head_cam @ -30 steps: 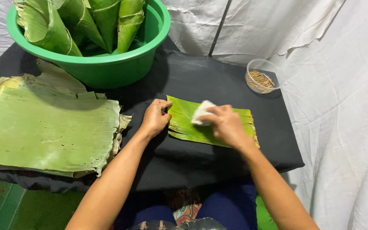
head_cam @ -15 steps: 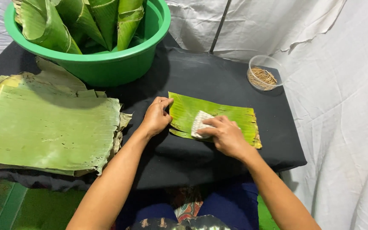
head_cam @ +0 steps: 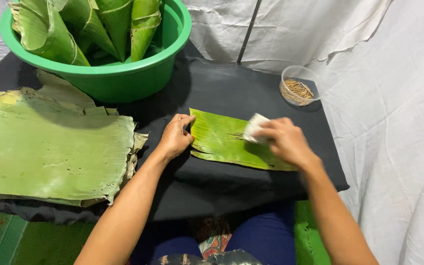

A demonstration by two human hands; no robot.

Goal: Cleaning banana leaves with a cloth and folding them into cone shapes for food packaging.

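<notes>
Banana leaf piece (head_cam: 224, 142) lies flat on the black worktop (head_cam: 231, 88), in front of me, and I am wiping it. The fingers (head_cam: 276, 128) of my right hand (head_cam: 285, 141) are clenched around a small white cloth (head_cam: 253, 128), which presses on the right part of the leaf. My left hand (head_cam: 175, 137) is released, holding nothing; its fingers (head_cam: 185, 120) only rest on the left edge of the leaf to pin it down.

To do this step well, I judge that strokes should follow the ribs of the leaf, because rubbing across them could tear it. The left hand should press firmly so the leaf does not slide on the cloth cover.

Further out, a stack of large banana leaves (head_cam: 50, 152) lies at my left, and a green basin (head_cam: 123, 78) with rolled leaves (head_cam: 99, 24) stands behind it. A small clear bowl of thin sticks (head_cam: 298, 89) stands at the far right corner, well apart from the hands.
</notes>
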